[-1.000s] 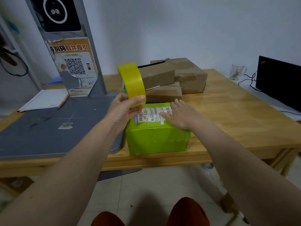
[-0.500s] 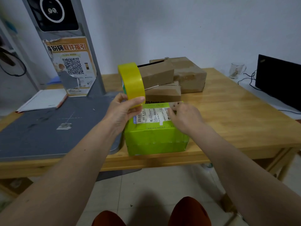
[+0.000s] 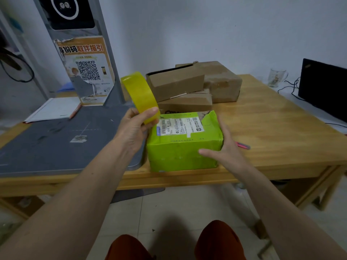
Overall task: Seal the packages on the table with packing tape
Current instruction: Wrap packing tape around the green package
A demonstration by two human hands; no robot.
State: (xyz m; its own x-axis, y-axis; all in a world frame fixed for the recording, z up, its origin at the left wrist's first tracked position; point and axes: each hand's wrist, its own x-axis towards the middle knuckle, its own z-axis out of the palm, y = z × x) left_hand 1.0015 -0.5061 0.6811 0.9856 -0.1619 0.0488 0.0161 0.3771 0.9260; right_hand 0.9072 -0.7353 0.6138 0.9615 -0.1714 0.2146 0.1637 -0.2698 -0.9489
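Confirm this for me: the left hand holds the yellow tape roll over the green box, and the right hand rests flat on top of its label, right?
Not quite. In the head view the right hand cups the green box's right side, not the label. The left hand does hold the yellow tape roll.

One head-worn wide-angle camera looks forward and down, close over the desk (image 3: 262, 128), toward the wall (image 3: 206, 34).
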